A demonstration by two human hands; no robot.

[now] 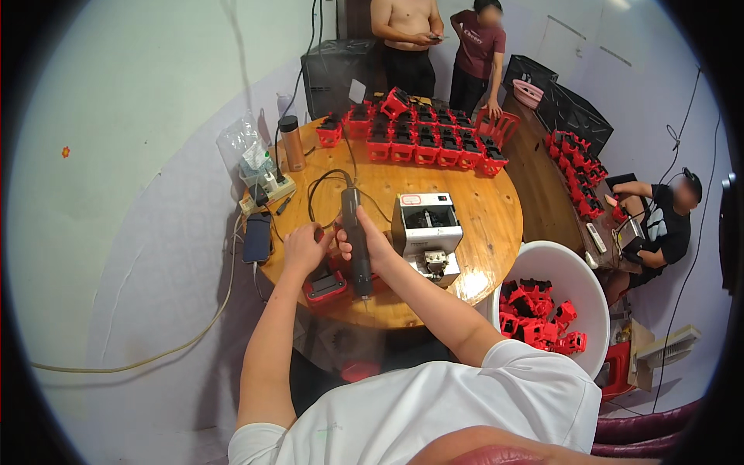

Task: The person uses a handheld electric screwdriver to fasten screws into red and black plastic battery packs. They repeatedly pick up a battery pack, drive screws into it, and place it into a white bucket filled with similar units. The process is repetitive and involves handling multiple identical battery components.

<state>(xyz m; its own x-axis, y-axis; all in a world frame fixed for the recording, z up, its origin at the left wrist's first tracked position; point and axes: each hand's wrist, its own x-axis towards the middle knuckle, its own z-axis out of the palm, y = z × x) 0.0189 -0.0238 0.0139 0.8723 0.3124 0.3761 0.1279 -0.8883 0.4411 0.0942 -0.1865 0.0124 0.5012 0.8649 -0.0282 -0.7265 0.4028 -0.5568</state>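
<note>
My right hand [369, 240] is wrapped round the black body of an electric screwdriver [356, 232], which points down with its thin bit [366, 302] towards me, near the table's front edge. Beside it, my left hand [308, 246] has its fingers bent over a red and black plastic housing [325, 287] on the table. The fingertips are partly hidden, and the screwdriver and hands cover part of the housing. To the right of the screwdriver stands a white and silver screw feeder [426, 229], apart from both hands.
Red and black housings [426, 147] stand in rows at the table's [484, 213] far side. Left are a brown flask [292, 147], power strip [271, 190] and phone [257, 238]. A white tub [597, 310] holds red parts. A seated person [666, 225] works at right; two people stand behind.
</note>
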